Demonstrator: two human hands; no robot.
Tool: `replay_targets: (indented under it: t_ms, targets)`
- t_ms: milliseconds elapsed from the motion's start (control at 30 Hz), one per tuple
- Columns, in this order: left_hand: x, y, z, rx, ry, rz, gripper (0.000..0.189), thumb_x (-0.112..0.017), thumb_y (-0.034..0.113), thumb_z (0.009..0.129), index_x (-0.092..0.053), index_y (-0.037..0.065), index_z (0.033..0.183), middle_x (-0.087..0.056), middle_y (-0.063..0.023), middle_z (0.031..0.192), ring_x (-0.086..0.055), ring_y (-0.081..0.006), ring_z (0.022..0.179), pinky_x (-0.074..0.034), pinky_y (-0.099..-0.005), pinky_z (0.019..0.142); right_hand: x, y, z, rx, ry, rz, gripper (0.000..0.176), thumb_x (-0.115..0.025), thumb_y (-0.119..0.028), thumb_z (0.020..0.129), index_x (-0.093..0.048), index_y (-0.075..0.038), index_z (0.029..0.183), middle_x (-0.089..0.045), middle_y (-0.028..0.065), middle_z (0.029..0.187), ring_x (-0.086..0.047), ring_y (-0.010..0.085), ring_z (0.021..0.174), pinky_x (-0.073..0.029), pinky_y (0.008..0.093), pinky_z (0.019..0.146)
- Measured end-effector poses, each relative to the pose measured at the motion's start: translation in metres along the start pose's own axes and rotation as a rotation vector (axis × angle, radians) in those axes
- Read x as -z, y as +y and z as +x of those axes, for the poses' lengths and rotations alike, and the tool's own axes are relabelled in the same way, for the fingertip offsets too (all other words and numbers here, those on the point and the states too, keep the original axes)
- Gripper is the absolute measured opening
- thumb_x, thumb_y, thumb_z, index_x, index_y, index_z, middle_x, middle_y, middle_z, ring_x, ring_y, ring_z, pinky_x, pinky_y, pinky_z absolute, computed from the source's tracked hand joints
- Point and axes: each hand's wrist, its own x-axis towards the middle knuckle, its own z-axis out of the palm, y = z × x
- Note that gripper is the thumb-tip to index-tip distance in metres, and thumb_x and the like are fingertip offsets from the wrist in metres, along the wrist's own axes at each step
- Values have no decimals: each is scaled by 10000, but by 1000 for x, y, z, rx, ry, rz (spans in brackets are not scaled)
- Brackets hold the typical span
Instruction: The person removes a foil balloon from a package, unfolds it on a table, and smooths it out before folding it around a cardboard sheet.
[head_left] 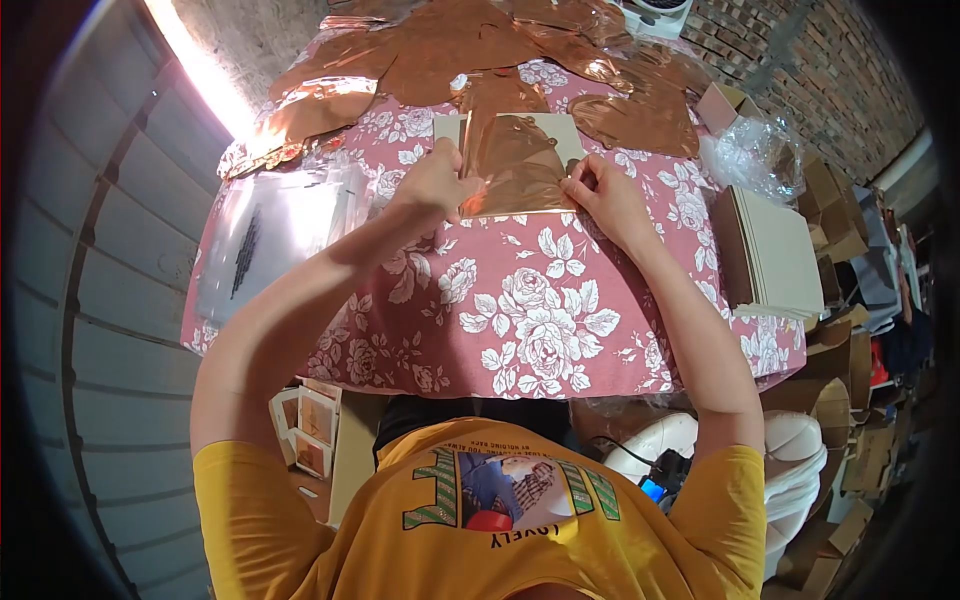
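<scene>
L hand (436, 186) and R hand (601, 192) are pinching foil (515, 165) edges over card (449, 128); probably best keeping tension even, avoiding creases.

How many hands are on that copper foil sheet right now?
2. The left hand grips the left edge of the shiny copper foil sheet; the right hand grips its right edge. The sheet lies on a pale square board. No other hands show.
</scene>
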Motion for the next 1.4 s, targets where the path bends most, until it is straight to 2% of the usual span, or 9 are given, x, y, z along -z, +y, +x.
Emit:
replay_targets:
  t_ms: [400, 467, 567, 633, 733, 967, 1133, 1200, 1400]
  targets:
    - [0, -11, 3, 25, 50, -247, 401, -638, 149, 926, -358, -11, 1163, -564, -121, 776, -561, -168, 481, -471, -313, 474, 1, -2, -1, 18, 20, 0, 201, -657, -202, 930, -552, -45, 860, -626, 31, 678, -554, 112, 614, -437, 289, 591]
    - [5, -17, 8, 44, 39, -292, 359, -630, 161, 940, -370, 17, 1141, -529, -94, 781, -532, -137, 486, -459, -289, 443, 1, -1, 0, -24, -6, 38, 220, -687, -222, 894, -575, -34, 865, -643, 103, 742, -626, 233, 688, -475, 373, 659]
    - [11, -23, 5, 41, 45, -307, 251, -590, 172, 956, -450, 4, 1078, -505, -91, 794, -580, -157, 619, -525, -327, 574, 4, -7, -2, -31, -9, 23, 221, -685, -220, 895, -570, -33, 862, -642, 100, 733, -626, 230, 682, -473, 372, 653]
    - [7, -25, -12, -538, 450, 114, 230, -608, 116, 929, -545, -47, 1079, -641, -159, 994, -659, -291, 911, -539, -372, 752, 3, -7, -2, -26, -2, 17, 219, -685, -218, 894, -570, -35, 861, -641, 98, 729, -625, 229, 679, -473, 370, 650]
    - [-10, -29, -17, -881, 332, 446, 393, -614, 198, 935, -552, -24, 1254, -568, -190, 1326, -549, -382, 1215, -454, -434, 1001, 4, -8, -3, -33, -1, 1, 216, -685, -217, 894, -569, -38, 860, -641, 94, 725, -623, 223, 674, -473, 365, 648]
    - [-20, -26, -46, -822, 16, 513, 610, -589, 341, 955, -424, 13, 1443, -383, -208, 1517, -353, -419, 1401, -289, -499, 1139, 5, 8, 4, 49, -26, 110, 168, -652, -175, 929, -567, -36, 886, -620, 55, 722, -557, 129, 638, -454, 275, 614]
    - [-21, -25, -46, -864, 84, 543, 594, -612, 355, 940, -475, 10, 1404, -436, -208, 1478, -397, -396, 1377, -316, -474, 1126, 10, -37, -21, 521, 68, -149, 384, -651, -209, 900, -587, -20, 1228, -626, 165, 1193, -608, 318, 1078, -479, 407, 907]
    - [-23, -27, -48, -883, 122, 579, 582, -631, 364, 926, -516, 4, 1369, -473, -207, 1450, -435, -376, 1355, -338, -447, 1116, -11, -35, -34, 700, -66, -329, 652, -604, -451, 930, -463, -15, 1395, -522, 206, 1382, -476, 366, 1309, -347, 437, 1125]
    - [-21, -27, -48, -837, 52, 527, 603, -590, 356, 958, -438, 25, 1439, -411, -179, 1506, -351, -395, 1409, -290, -493, 1142, 13, -10, -48, 467, -191, -527, 786, -444, -570, 975, -319, 9, 1491, -315, 185, 1559, -263, 318, 1463, -204, 424, 1207]
